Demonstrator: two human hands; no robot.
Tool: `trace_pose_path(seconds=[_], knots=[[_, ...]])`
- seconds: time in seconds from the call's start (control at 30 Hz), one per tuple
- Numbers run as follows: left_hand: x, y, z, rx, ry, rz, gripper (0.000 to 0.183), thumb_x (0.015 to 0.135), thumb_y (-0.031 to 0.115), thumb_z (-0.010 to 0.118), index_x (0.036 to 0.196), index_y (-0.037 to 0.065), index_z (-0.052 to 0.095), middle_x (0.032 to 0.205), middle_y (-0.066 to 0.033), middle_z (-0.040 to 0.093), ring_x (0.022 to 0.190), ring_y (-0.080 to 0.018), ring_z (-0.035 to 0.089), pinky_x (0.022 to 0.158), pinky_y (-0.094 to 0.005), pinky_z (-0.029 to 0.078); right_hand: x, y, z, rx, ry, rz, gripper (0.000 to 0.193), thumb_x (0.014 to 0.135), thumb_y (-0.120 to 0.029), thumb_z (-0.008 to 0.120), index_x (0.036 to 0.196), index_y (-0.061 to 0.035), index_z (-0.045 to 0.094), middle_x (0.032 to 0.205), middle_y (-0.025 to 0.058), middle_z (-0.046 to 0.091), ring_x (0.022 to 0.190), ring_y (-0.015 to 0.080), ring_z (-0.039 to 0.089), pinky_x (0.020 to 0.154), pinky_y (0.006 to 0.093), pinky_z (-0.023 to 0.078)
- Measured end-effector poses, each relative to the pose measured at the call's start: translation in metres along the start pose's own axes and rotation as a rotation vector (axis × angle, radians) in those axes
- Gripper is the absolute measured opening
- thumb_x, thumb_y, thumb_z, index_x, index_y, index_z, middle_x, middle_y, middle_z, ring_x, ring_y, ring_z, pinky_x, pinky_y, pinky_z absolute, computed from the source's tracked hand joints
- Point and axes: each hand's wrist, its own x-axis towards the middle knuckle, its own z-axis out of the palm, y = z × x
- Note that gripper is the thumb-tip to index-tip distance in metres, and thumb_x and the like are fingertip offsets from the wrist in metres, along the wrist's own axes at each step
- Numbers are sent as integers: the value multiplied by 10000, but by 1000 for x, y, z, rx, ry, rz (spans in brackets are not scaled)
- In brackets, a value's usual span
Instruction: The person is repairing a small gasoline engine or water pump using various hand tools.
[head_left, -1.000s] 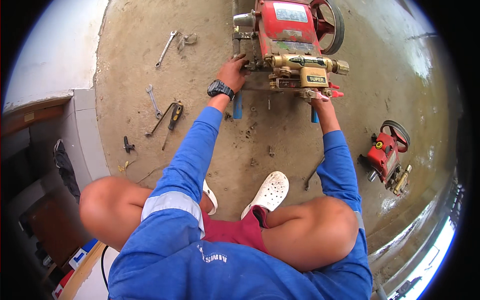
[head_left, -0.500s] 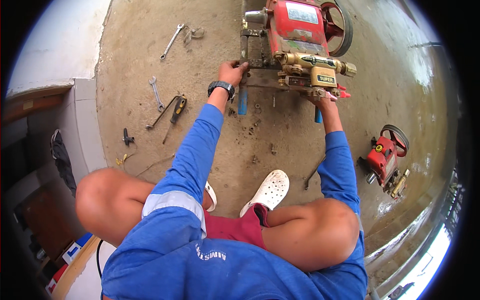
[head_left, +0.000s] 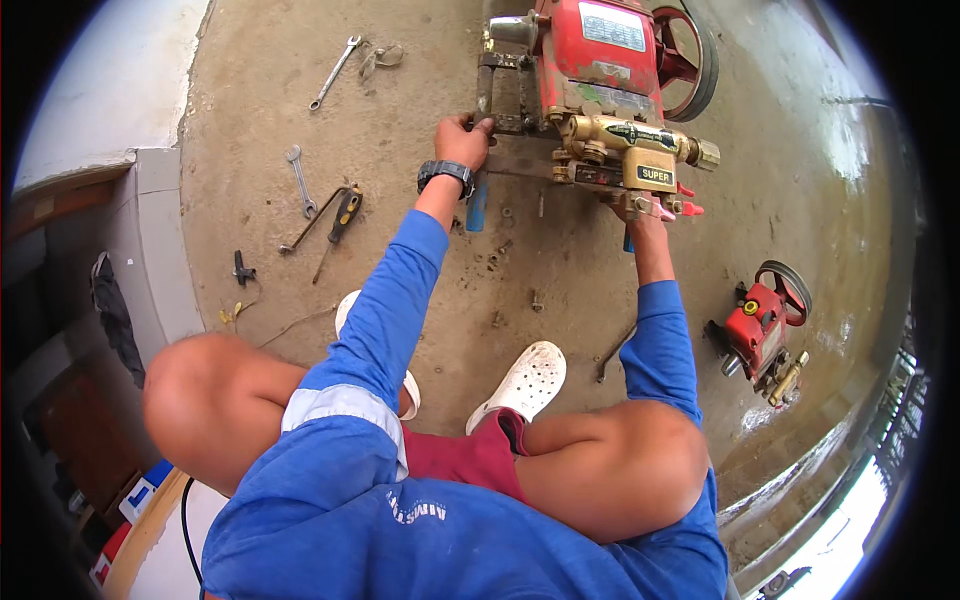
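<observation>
At the top of the view is a red pump (head_left: 600, 55) with a spoked pulley wheel (head_left: 688, 65) and a brass head (head_left: 650, 150). It is mounted on a worn metal frame with blue-ended bars (head_left: 477, 207). My left hand (head_left: 463, 143), with a black watch on the wrist, is closed around the frame's left bar. Under the brass head, beside small red levers (head_left: 688, 208), reaches my right hand (head_left: 640, 212). The pump hides its fingers, so their grip cannot be made out.
Left on the concrete floor lie two wrenches (head_left: 335, 72) (head_left: 301, 182), a yellow-black screwdriver (head_left: 346, 213), a bent rod tool (head_left: 312, 222) and a small black part (head_left: 243, 268). Loose bolts (head_left: 538, 300) are scattered ahead of my white clogs (head_left: 530, 380). A second red pump (head_left: 757, 325) stands right.
The view has shifted slightly, with the floor tools now further left. Against the floor, the pump's brass head appears a little nearer to me and further right. Both hands keep their places on it.
</observation>
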Motion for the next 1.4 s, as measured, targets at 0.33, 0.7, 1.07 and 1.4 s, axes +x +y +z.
trace_pose_path(seconds=[0.33, 0.7, 1.07, 1.4], knots=[[53, 27, 6, 321, 132, 148, 538, 884, 423, 728, 1124, -59, 715, 1017, -217, 747, 988, -319, 720, 872, -407, 541, 4, 12, 14, 70, -136, 40, 522, 848, -287, 645, 1359, -186, 608, 1450, 129, 546, 1386, 402, 442, 1110, 640, 317], [129, 35, 17, -43, 69, -80, 411, 902, 295, 745, 856, -110, 694, 747, -158, 715, 624, -253, 711, 570, -371, 576, 14, 13, 30, 79, 50, -39, 575, 831, -460, 724, 1342, -213, 632, 1342, 87, 632, 1281, 345, 546, 1092, 481, 419], [135, 13, 32, 143, 130, -84, 591, 872, 465, 722, 1007, -110, 708, 986, -324, 699, 957, -444, 694, 855, -470, 551, 15, 11, 12, 298, 35, -16, 592, 835, -487, 699, 1341, -187, 629, 1363, 101, 612, 1321, 348, 507, 1111, 521, 382], [93, 46, 61, 32, 9, -119, 557, 913, 495, 688, 917, -62, 716, 757, -162, 712, 635, -259, 691, 596, -385, 551, -5, 18, -7, -40, 86, 74, 649, 887, -425, 659, 1444, -127, 508, 1512, 178, 439, 1410, 384, 401, 1127, 617, 319]])
